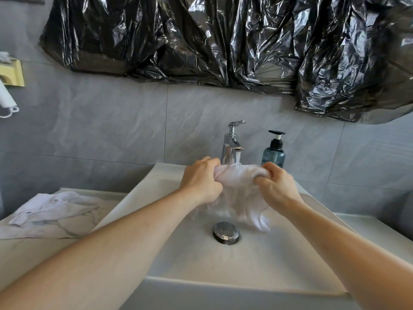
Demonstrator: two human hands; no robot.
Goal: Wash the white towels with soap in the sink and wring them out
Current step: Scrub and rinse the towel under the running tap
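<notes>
Item: white towel, wet, held above the sink basin, directly beneath the faucet spout. Water ran from the spout onto the bunched upper part of the cloth. The lower part hung loose toward the basin, its edges blurred, ending near the drain stopper but apart from it.

Left hand: grip curled tight on the left end of the towel, fingers folded over the cloth, knuckles uppermost, skin wet.

Right hand: grip likewise closed on the right end of the towel, thumb and fingers pinching the fabric between them. Both forearms were bare and reached in from the lower edge of the view.

Sink: white, rectangular, raised above the desk; stopper round, chrome, seated at the basin's middle.

Faucet: chrome, single lever, standing at the back rim of the sink.

Soap bottle: dark translucent blue-grey, black pump head, upright just right of the faucet, behind the right hand.

Second white towel: crumpled, lying on the marbled desk to the left of the sink, well apart from the hands.

Wall: grey tile. Black plastic sheeting, creased and glossy, hung across its upper part. A yellow fitting with a white object below it sat at the far left edge, only partly in view.
</notes>
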